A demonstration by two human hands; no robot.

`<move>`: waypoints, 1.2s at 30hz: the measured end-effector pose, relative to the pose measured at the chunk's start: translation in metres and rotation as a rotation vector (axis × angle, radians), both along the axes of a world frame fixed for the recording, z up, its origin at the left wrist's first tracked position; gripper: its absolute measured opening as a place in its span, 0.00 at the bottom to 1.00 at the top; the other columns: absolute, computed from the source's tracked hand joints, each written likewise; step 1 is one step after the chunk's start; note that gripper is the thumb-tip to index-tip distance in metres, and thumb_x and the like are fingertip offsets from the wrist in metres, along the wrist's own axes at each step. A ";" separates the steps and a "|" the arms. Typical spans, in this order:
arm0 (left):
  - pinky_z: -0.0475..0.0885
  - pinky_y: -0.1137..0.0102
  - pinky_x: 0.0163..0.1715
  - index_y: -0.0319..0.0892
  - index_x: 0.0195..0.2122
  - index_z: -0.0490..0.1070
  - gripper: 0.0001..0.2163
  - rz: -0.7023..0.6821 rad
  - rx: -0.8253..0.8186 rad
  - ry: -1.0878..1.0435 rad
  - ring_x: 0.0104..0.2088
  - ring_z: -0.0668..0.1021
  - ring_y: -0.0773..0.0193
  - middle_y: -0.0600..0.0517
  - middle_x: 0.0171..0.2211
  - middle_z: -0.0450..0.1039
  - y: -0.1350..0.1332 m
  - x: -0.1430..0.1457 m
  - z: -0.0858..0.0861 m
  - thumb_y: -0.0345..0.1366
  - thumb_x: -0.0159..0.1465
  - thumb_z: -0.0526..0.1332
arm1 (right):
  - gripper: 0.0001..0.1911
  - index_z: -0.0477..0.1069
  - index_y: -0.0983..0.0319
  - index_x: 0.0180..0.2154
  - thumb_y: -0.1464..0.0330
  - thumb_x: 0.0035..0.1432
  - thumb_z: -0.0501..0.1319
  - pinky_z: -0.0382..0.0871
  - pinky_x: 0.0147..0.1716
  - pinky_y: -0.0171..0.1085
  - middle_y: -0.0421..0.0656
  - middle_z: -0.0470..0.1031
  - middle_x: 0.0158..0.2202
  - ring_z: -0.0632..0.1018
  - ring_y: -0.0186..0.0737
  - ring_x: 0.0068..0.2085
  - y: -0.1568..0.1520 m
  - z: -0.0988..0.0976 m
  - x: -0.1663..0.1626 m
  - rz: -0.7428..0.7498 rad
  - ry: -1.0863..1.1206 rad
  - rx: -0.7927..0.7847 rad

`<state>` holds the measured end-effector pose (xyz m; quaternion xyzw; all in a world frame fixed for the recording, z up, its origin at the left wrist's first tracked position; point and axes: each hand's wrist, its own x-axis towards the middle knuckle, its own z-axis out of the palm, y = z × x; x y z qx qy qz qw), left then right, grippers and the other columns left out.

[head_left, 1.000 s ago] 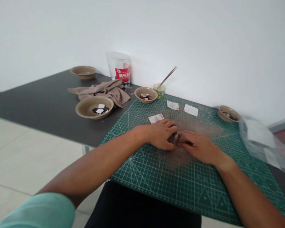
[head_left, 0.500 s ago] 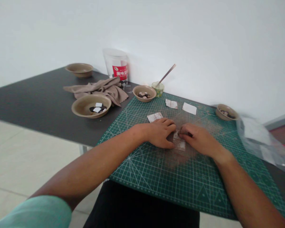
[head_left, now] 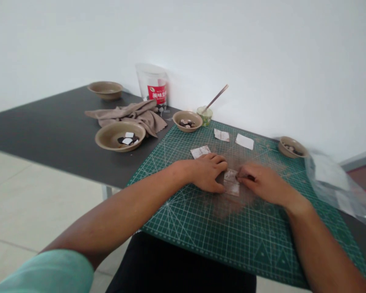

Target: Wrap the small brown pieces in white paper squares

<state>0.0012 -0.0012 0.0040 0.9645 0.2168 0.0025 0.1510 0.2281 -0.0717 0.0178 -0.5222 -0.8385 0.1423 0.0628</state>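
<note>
A small pale stained square sheet (head_left: pixel 232 182) lies on the green cutting mat (head_left: pixel 219 228) between my hands. My left hand (head_left: pixel 209 172) rests on the mat with curled fingers pressing the sheet's left edge. My right hand (head_left: pixel 264 182) is blurred; its fingers are pinched at the sheet's right edge. Brownish dust covers the mat around the sheet.
Three more small squares (head_left: pixel 200 151) (head_left: pixel 221 134) (head_left: pixel 245 141) lie farther back on the mat. Brown bowls (head_left: pixel 120 136) (head_left: pixel 187 121) (head_left: pixel 292 147) (head_left: pixel 105 90), a cloth (head_left: pixel 131 114), a clear jar (head_left: pixel 153 86), a small cup with a stick (head_left: pixel 205 114) and a plastic bag (head_left: pixel 335 183) surround it.
My right hand has slid to the right, uncovering the square sheet that was mostly hidden between my hands. My left hand has stayed in place.
</note>
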 end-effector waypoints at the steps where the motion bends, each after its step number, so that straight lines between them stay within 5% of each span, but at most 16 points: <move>1: 0.58 0.54 0.63 0.40 0.56 0.63 0.28 -0.007 0.002 -0.001 0.64 0.61 0.44 0.40 0.64 0.59 0.000 0.000 0.000 0.54 0.61 0.58 | 0.06 0.71 0.60 0.33 0.70 0.64 0.58 0.65 0.36 0.39 0.41 0.73 0.33 0.73 0.40 0.36 -0.002 0.001 -0.001 0.048 0.017 -0.041; 4: 0.58 0.55 0.63 0.40 0.55 0.64 0.27 -0.017 0.016 -0.014 0.64 0.61 0.45 0.40 0.64 0.59 0.000 0.000 -0.001 0.54 0.61 0.58 | 0.07 0.71 0.59 0.35 0.72 0.65 0.57 0.66 0.39 0.38 0.41 0.74 0.37 0.74 0.39 0.39 -0.006 -0.002 -0.008 0.143 0.102 -0.056; 9: 0.57 0.55 0.63 0.40 0.55 0.64 0.27 0.005 0.021 -0.013 0.64 0.61 0.45 0.40 0.64 0.59 -0.001 -0.001 -0.001 0.53 0.61 0.58 | 0.05 0.71 0.61 0.36 0.70 0.65 0.57 0.65 0.40 0.40 0.44 0.73 0.38 0.74 0.42 0.39 0.003 -0.007 -0.004 -0.016 0.017 0.095; 15: 0.58 0.55 0.63 0.40 0.56 0.64 0.27 -0.011 0.012 0.000 0.64 0.61 0.45 0.41 0.64 0.59 -0.001 -0.001 0.000 0.54 0.61 0.58 | 0.06 0.71 0.59 0.35 0.72 0.65 0.57 0.66 0.39 0.37 0.41 0.74 0.36 0.75 0.38 0.38 -0.007 -0.001 -0.008 0.159 0.124 -0.093; 21: 0.56 0.56 0.63 0.41 0.56 0.64 0.27 0.013 0.021 -0.009 0.65 0.60 0.46 0.41 0.64 0.58 0.000 -0.001 -0.002 0.54 0.61 0.58 | 0.05 0.71 0.60 0.35 0.70 0.65 0.58 0.66 0.41 0.41 0.44 0.73 0.37 0.74 0.42 0.39 0.001 -0.005 -0.006 -0.023 0.034 0.070; 27: 0.57 0.55 0.63 0.39 0.56 0.64 0.28 -0.023 0.016 0.003 0.64 0.61 0.45 0.40 0.64 0.59 -0.001 0.000 0.002 0.54 0.62 0.57 | 0.06 0.72 0.59 0.35 0.72 0.64 0.57 0.66 0.38 0.37 0.41 0.74 0.37 0.74 0.38 0.38 -0.008 -0.003 -0.012 0.122 0.119 -0.068; 32: 0.57 0.55 0.63 0.40 0.55 0.64 0.27 0.005 0.011 0.009 0.65 0.61 0.45 0.40 0.64 0.58 -0.001 0.000 0.001 0.53 0.62 0.57 | 0.05 0.71 0.60 0.34 0.69 0.65 0.58 0.64 0.38 0.40 0.44 0.74 0.37 0.74 0.42 0.38 -0.002 -0.003 -0.009 -0.075 -0.002 0.097; 36: 0.58 0.54 0.63 0.40 0.55 0.64 0.28 -0.006 0.013 -0.004 0.64 0.61 0.44 0.40 0.64 0.59 -0.001 -0.001 -0.001 0.55 0.61 0.57 | 0.04 0.72 0.59 0.33 0.71 0.62 0.60 0.64 0.35 0.37 0.40 0.73 0.33 0.74 0.38 0.35 -0.009 0.003 -0.004 0.069 0.053 -0.104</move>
